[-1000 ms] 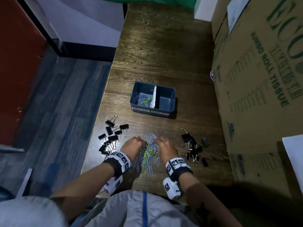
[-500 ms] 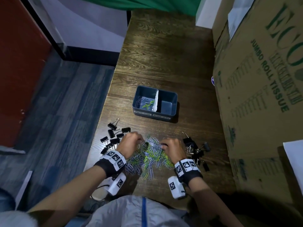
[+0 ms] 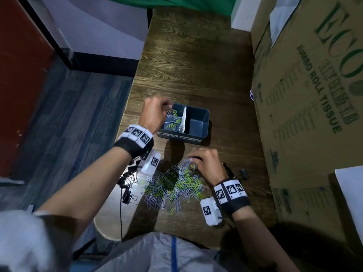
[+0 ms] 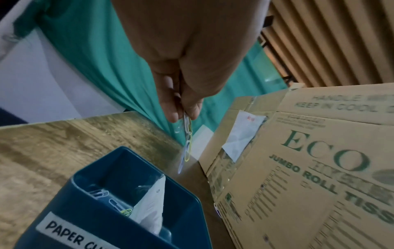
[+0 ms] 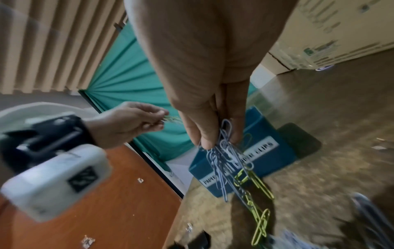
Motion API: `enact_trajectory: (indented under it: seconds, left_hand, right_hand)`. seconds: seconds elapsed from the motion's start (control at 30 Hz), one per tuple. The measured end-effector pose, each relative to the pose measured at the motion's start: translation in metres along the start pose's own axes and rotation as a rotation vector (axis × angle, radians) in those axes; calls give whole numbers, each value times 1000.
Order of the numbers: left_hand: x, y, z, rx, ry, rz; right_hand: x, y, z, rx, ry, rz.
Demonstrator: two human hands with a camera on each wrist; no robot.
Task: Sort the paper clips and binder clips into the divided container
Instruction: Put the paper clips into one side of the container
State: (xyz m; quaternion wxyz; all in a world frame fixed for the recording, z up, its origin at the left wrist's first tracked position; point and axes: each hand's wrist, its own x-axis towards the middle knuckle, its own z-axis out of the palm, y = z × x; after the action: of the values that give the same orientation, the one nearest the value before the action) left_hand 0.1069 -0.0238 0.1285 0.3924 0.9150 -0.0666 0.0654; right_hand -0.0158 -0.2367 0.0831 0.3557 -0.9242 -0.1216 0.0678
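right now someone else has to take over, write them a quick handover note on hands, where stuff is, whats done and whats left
Left hand: pinching a few paper clips over the divided container, at its paper clip side.
Right hand: pinching a linked bunch of clips just above the paper clip pile.
Done: some paper clips already lie in the left compartment; the right compartment looks bare.
Left: most of the pile, plus the binder clips on the table's left and by the right wrist.
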Motion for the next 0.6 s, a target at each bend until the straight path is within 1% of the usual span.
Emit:
enact_trajectory:
  seconds: [0.1, 0.17, 0.23, 0.27, 0.4, 0.43, 0.5, 0.6]
  left_hand:
    - [10, -12, 12, 8, -42, -42]
    - [-4, -25, 23, 61, -43, -78]
    - [-29, -41, 36, 173, -69, -83]
    - [-43, -49, 43, 217, -133, -88]
    - [-90, -69, 56, 323, -557, -154]
    - [-97, -74, 58, 341, -623, -156]
    - [-108, -78, 60, 398, -686, -144]
    - [-123, -76, 64, 444, -718, -112]
  right_hand:
    - [25, -23, -20, -12, 30, -41]
    - [48, -36, -34, -11, 90, -66]
    - [75, -49, -45, -6, 139, -98]
    - [88, -53, -48, -5, 153, -109]
    - [139, -62, -47, -64, 154, -96]
    - [150, -63, -44, -84, 140, -88]
    - [164, -61, -36, -109, 103, -58]
    - [165, -54, -24, -159, 28, -6]
